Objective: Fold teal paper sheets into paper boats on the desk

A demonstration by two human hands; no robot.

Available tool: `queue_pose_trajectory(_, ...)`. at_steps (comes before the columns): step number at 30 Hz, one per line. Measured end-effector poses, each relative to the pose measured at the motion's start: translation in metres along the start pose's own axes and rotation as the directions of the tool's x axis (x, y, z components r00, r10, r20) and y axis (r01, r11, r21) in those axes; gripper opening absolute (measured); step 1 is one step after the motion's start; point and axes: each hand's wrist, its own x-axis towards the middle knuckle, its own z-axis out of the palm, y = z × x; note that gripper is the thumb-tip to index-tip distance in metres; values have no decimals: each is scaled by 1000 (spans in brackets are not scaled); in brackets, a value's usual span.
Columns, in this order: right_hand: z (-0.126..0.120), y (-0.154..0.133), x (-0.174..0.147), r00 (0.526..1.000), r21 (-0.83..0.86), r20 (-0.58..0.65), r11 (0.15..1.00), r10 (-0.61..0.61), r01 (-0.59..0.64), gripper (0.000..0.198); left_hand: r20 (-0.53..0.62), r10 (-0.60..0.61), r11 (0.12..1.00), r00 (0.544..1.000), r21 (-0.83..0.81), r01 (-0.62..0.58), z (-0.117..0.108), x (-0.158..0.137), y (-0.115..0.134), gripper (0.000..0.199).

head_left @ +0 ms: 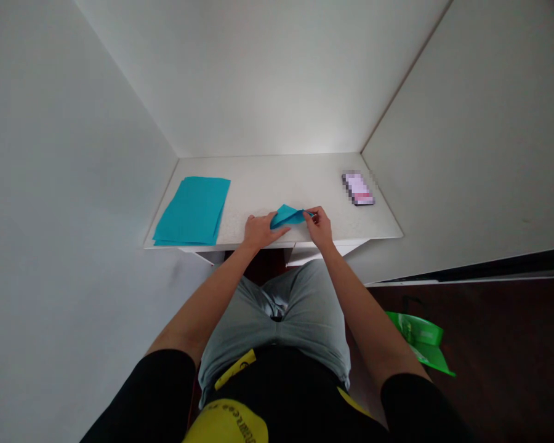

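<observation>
The left hand (257, 231) grips a folded paper's (286, 215) left end in its fingers; the right hand's (322, 227) fingers pinch the right tip. Plain turquoise, angular, with a pointed far corner and shaded fold, it is over the counter (277, 178), right of the sheet stack (194, 212); a phone (358, 188) lies farther right.

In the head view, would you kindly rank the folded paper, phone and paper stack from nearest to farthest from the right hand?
1. Folded paper: held by the right hand.
2. Phone: on the right.
3. Paper stack: far left.
</observation>
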Motion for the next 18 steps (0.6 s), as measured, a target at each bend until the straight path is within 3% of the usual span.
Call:
queue_pose_trajectory(8, 0, 0, 1, 999, 17, -5, 999, -35, 35, 42, 20, -53, 999, 998, -3, 53, -2, 6, 17, 62)
queue_pose_trajectory(13, 0, 4, 2, 998, 56, 0, 996, -66, 66, 42, 46, -103, 995, 994, -13, 103, 4, 16, 20, 42)
queue_pose_trajectory(18, 2, 7, 0, 999, -21, 32, 1000, -22, 23, 74, 60, -107, 980, 992, -163, 116, 15, 22, 22, 41)
